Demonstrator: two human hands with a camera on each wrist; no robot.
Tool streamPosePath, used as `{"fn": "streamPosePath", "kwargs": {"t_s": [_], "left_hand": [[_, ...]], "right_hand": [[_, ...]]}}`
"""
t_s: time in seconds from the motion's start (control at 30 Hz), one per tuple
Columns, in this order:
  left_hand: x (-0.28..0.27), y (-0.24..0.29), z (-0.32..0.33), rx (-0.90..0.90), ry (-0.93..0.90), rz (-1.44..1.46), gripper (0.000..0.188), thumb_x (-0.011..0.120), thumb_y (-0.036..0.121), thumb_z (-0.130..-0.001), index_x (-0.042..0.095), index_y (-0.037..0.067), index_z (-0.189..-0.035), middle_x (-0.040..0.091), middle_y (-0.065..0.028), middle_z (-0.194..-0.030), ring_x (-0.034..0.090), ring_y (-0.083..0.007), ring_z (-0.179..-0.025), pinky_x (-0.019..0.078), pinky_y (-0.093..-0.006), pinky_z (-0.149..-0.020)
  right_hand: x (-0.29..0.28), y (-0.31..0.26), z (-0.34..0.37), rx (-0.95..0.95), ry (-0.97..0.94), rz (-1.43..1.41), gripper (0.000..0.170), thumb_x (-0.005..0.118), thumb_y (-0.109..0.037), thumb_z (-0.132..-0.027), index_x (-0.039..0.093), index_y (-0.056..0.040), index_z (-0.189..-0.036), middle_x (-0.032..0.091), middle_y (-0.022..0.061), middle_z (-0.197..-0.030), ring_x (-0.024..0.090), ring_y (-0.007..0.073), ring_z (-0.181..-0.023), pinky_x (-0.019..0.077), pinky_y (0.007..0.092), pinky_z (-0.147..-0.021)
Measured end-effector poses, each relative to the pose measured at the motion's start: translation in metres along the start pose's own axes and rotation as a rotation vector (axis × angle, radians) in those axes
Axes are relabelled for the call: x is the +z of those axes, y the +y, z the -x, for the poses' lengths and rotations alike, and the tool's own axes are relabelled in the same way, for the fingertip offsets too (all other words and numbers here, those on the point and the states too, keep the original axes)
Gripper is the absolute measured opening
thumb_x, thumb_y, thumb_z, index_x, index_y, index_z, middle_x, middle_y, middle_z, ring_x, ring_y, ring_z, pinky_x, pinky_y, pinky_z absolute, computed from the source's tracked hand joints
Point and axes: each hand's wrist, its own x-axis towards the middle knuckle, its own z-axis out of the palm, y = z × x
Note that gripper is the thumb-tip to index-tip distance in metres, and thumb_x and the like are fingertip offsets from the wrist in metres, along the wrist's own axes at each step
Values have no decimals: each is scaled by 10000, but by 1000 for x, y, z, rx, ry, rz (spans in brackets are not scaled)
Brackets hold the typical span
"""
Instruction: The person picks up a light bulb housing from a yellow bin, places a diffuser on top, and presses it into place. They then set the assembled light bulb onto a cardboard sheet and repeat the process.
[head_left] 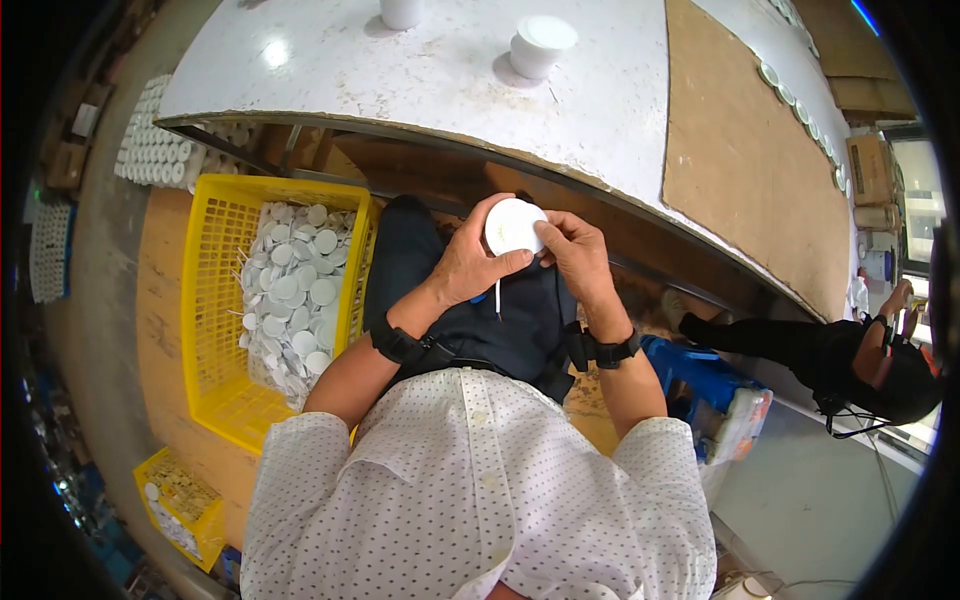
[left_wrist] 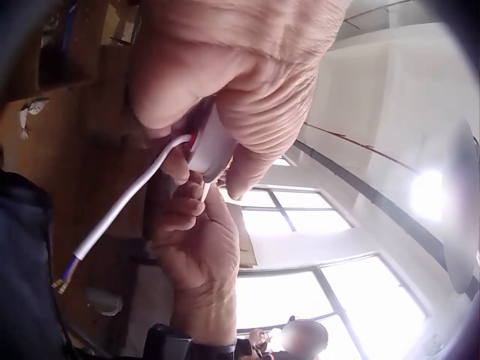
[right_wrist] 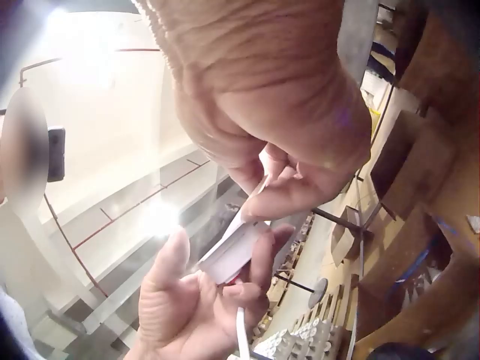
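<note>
A round white disc-shaped fitting is held over the lap, its flat face turned up. My left hand grips it around the left side, thumb along the near edge. At the opposite edge my right hand pinches the rim between thumb and fingers. From the fitting's side hangs a short white cable, with thin coloured wires showing at its end. The right wrist view shows the shallow white side wall of the fitting between both hands. There, the right fingers hold a thin white edge at its top.
A yellow crate to the left holds many white discs with cables. Ahead stands a white table with a white lidded tub and a brown board. A blue stool and another person are at right.
</note>
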Motion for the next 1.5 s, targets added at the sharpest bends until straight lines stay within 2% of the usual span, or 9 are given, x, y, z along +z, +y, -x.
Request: {"fn": "streamPosePath", "kwargs": {"t_s": [0.23,0.7,0.9,1.03,1.1,1.23,1.3,1.37,1.5], "left_hand": [[4,3,2,-55,54,-85,556,620,253,-777,381,45,-1233,524,-135,-1076,521,-198,-978,425,-291,-831],[-1,-8,4,26,47,-111,451,492,82,-781,376,50,-1216,486,-139,-1103,497,-219,-1003,407,-313,-864],[-2,-10,5,12,65,-118,439,489,64,-770,392,36,-1197,495,-131,-1094,496,-203,-1002,405,-307,-865],[0,-19,3,71,121,-75,415,516,27,-757,434,22,-1164,532,-108,-1050,512,-165,-976,414,-290,-850],[-4,-16,1,-7,122,-51,398,555,34,-749,458,14,-1134,542,-104,-1031,520,-163,-950,418,-292,-841],[-42,-29,2,-23,321,-59,445,588,-12,-713,470,18,-1141,548,-89,-1027,530,-165,-936,423,-280,-839],[-80,-48,8,-33,410,158,466,585,-46,-699,467,22,-1144,544,-85,-1037,537,-182,-936,427,-283,-841],[-120,-53,20,-121,545,213,464,571,-61,-707,455,18,-1149,535,-88,-1051,538,-198,-944,433,-296,-845],[-204,-75,54,-273,852,38,429,532,-7,-774,414,29,-1185,515,-104,-1079,535,-226,-945,486,-356,-768]], "right_hand": [[11,-2,2,-10,43,53,184,641,-155,-790,582,-10,-885,557,-4,-705,494,42,-586,410,169,-501],[14,8,-4,15,-14,-70,215,689,-125,-749,485,-57,-749,490,-19,-624,421,33,-499,334,170,-427],[15,12,-4,37,-22,-80,217,683,-108,-752,472,-68,-725,480,-21,-622,402,29,-498,309,170,-418],[21,6,-2,33,41,2,195,684,-99,-743,493,-60,-732,508,-14,-649,448,32,-568,362,179,-464],[14,15,-5,18,1,74,166,661,-132,-770,526,-37,-791,525,-17,-688,466,29,-623,382,173,-522],[-10,-19,1,-12,-27,56,129,610,-128,-811,546,-19,-841,530,-21,-714,476,36,-648,392,172,-553],[-39,-40,3,-172,86,103,127,599,-128,-817,555,-15,-856,541,-15,-723,480,39,-655,403,179,-574],[-74,-62,1,-193,226,182,126,580,-137,-827,567,-17,-865,559,-6,-734,492,45,-659,412,181,-595],[-170,-85,-18,-253,523,396,177,569,-177,-831,582,-8,-882,581,27,-718,521,68,-607,427,197,-535]]}}
